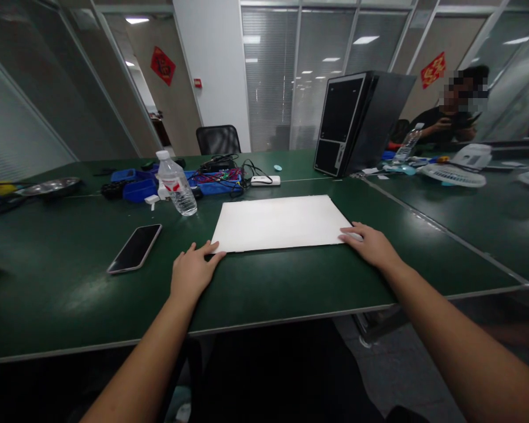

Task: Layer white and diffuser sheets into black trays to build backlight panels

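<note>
Two hands belong to the person: one left hand point(191, 270) and one right hand point(370, 244). There is one white rectangular board point(282, 223) and, to its left, one smartphone point(135, 248). Clear plastic bottles come to two: one left bottle point(178, 187) and one far-right bottle point(408, 144). The far side has one black computer tower point(357, 123) and one mesh-backed chair point(218, 140). Red diamond-shaped decorations number two: a far-left decoration point(163, 66) and a far-right decoration point(432, 69). One co-worker point(445, 124) is at the far right. The dark cables point(223, 161) are too tangled to count.
</note>
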`<action>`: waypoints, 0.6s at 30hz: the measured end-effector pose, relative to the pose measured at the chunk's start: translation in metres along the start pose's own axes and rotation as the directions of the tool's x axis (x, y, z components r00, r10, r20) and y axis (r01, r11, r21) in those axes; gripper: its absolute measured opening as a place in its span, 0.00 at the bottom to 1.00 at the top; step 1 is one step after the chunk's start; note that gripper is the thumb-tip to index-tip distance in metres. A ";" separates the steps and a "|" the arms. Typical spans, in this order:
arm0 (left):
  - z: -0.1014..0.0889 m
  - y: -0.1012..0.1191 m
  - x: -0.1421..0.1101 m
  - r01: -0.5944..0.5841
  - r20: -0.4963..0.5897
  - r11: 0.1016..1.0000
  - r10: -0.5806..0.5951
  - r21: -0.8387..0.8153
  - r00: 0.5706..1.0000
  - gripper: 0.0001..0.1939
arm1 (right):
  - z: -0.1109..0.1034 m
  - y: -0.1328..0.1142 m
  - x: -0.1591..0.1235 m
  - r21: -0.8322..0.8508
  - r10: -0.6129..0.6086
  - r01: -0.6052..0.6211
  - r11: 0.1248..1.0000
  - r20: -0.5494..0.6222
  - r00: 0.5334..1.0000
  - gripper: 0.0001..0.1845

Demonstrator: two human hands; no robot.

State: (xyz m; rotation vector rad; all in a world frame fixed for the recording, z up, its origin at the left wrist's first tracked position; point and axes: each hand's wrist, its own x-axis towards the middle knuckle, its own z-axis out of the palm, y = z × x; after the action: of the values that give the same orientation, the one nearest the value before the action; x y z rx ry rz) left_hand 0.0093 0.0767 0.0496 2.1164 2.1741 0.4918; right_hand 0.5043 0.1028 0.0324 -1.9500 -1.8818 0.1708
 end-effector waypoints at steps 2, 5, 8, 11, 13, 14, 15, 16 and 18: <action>-0.002 0.000 0.001 0.019 -0.002 1.000 -0.019 -0.015 1.000 0.29 | -0.001 0.001 0.000 0.020 0.017 -0.016 1.000 -0.013 1.000 0.32; -0.004 0.002 0.001 0.056 -0.027 0.998 -0.057 -0.023 0.998 0.31 | -0.001 0.001 -0.002 0.035 0.042 -0.042 0.999 -0.006 0.999 0.36; -0.004 0.003 0.000 0.053 -0.035 0.999 -0.054 -0.007 0.998 0.32 | -0.001 0.001 -0.003 0.045 0.053 -0.052 0.998 -0.022 0.998 0.34; -0.003 0.003 -0.001 0.059 -0.024 0.998 -0.059 0.015 0.998 0.32 | 0.000 0.004 -0.004 0.055 0.036 -0.034 0.998 -0.044 0.998 0.34; -0.002 0.003 0.000 0.073 -0.026 0.997 -0.073 0.024 0.997 0.31 | 0.001 0.005 -0.004 0.075 0.027 -0.023 0.997 -0.053 0.998 0.34; -0.002 0.003 0.000 0.077 -0.027 0.997 -0.076 0.026 0.997 0.30 | 0.001 0.006 -0.004 0.085 0.028 -0.023 0.996 -0.056 0.998 0.35; -0.002 0.003 0.000 0.076 -0.027 0.997 -0.075 0.027 0.997 0.30 | 0.000 0.006 -0.004 0.094 0.031 -0.025 0.995 -0.057 0.998 0.37; -0.002 0.004 0.000 0.073 -0.026 0.997 -0.072 0.027 0.997 0.29 | 0.000 0.007 -0.004 0.100 0.035 -0.030 0.995 -0.056 0.998 0.38; -0.004 0.005 0.000 0.064 -0.023 0.998 -0.063 0.029 0.998 0.29 | -0.001 0.006 -0.005 0.105 0.043 -0.037 0.994 -0.049 0.998 0.42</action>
State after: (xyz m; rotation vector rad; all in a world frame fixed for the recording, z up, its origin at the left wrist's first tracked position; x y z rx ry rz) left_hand 0.0133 0.0756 0.0547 2.0586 2.2665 0.4836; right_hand 0.5103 0.0982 0.0298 -1.9050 -1.7665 0.2243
